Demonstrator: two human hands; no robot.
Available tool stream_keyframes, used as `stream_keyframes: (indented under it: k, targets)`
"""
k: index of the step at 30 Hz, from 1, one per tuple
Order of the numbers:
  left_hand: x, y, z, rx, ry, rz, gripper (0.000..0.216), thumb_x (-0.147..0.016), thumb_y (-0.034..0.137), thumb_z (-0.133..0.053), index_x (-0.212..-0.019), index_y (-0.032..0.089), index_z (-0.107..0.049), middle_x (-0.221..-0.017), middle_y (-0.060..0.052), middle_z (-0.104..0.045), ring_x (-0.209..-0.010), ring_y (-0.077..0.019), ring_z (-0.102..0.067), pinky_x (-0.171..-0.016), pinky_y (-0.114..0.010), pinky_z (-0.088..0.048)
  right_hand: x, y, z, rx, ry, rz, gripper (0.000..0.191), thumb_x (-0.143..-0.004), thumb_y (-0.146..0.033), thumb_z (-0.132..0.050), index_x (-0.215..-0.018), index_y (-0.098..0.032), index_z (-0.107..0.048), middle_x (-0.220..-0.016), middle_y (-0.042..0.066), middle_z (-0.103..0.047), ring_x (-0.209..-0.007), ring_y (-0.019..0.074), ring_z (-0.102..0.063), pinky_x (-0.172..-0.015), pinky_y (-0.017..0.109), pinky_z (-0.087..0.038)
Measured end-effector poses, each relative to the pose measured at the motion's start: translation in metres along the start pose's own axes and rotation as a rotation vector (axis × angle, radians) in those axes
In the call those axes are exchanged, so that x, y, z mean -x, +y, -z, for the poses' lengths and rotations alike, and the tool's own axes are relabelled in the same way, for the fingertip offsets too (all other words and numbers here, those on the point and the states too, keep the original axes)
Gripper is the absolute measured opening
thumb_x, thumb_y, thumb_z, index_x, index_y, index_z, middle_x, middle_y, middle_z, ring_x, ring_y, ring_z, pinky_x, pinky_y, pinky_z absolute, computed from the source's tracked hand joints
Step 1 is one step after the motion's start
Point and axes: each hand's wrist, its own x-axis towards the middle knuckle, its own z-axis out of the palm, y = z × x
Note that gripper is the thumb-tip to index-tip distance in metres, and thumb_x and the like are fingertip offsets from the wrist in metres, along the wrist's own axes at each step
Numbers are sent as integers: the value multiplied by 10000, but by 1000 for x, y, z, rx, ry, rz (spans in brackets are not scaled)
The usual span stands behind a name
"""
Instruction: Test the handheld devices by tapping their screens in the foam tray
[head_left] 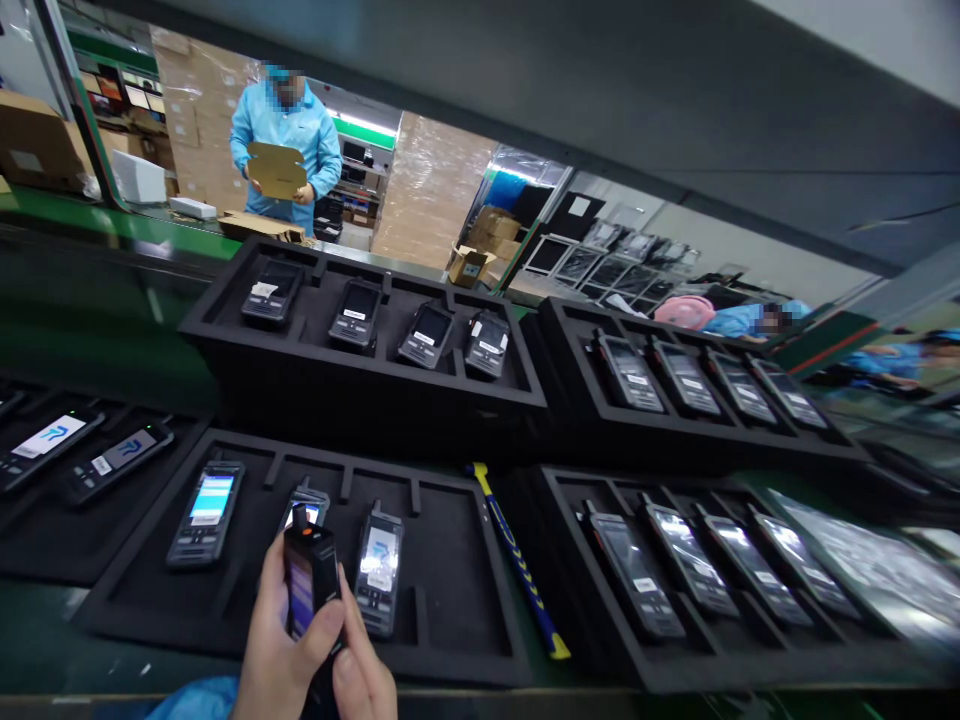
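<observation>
Currently left hand (283, 645) and right hand (367, 682) both clasp the black rectangular handheld phone (310, 578) by its base, above the black foam tray (450, 570); slipping, it could strike the lit phones (379, 572) below.

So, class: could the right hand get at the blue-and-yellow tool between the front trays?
Probably yes, though not freely: the right hand shares the black handset with the left hand. The tool lies uncovered between the foam trays, close on that side, nothing across it.

The left hand (279, 655) and right hand (367, 682) are bare, with a light blue sleeve (196, 700).
</observation>
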Motion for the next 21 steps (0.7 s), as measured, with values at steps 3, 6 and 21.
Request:
stream_keyframes:
  k: [3,6,21]
  targets:
    - [3,6,-2,49,-62,63,846,-546,563,-781,-1241,224,-437,-1108,-30,-662,-1228,-221,-533,-931,-185,-454,-6,-8,0,-80,-92,-116,443,-923,-603,-402,-1233,-388,-634,-1343,-33,-592,-1303,250,-498,-1112,405,-391]
    - [3,8,-2,67,-55,109,848,-556,541,-782,-1255,217,-426,-1166,-48,-646,-1238,-240,-524,-951,-200,-446,-7,-8,0,-65,-95,-101,512,-905,-675,-353,-1237,-400,-629,-1367,-40,-570,-1304,264,-494,-1107,438,-389]
    - [6,-5,-13,-30,-175,3,1072,-629,691,-715,-1459,155,-297,-1386,-177,-510,-1291,-346,-478,-1098,-424,-365,-1,21,34,171,89,-44,478,-849,-612,-552,-1203,-313,-671,-1189,2,-694,-1134,265,-637,-960,313,-525]
